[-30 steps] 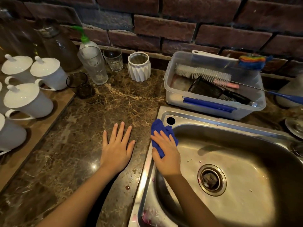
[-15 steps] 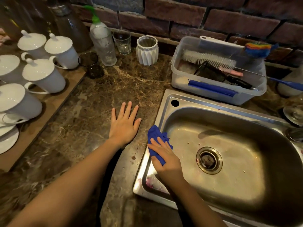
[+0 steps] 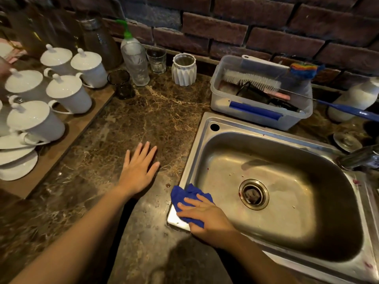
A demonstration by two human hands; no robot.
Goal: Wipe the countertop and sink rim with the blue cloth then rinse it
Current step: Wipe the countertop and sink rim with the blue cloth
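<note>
At the near-left corner of the stainless steel sink (image 3: 196, 128) we see the right hand (image 3: 207, 216) pressing the crumpled blue cloth (image 3: 184, 194) flat onto the rim, fingers spread over it, palm down. Half a second ago the cloth sat higher up the left rim; it has slid down to the front corner since, and the view has pulled back, so more of the sink's front edge shows. The left hand (image 3: 139, 173) stays flat and open on the dark brown marble countertop (image 3: 160, 119), holding nothing, just left of the sink, same pose as before.

Around: a small reddish spot (image 3: 168, 185) on the counter between the left hand and the cloth; pink stains on the sink's right rim. Behind the sink, a clear plastic tub (image 3: 256, 117) with a blue handle holds a white bristle brush (image 3: 252, 79), a rainbow-headed brush (image 3: 303, 69) and dark items we cannot make out. Along the red brick wall (image 3: 266, 29): a clear pump bottle with green nozzle (image 3: 134, 60), one clear drinking glass (image 3: 156, 59), one white ribbed ceramic cup (image 3: 184, 69), one dark smoked glass (image 3: 121, 84). On the wooden tray (image 3: 67, 132) at left we count five fully visible white lidded mugs (image 3: 68, 93) plus stacked white saucers (image 3: 18, 160); more may be cut off by the edge. Nothing lies across the rim in the cloth's way.
</note>
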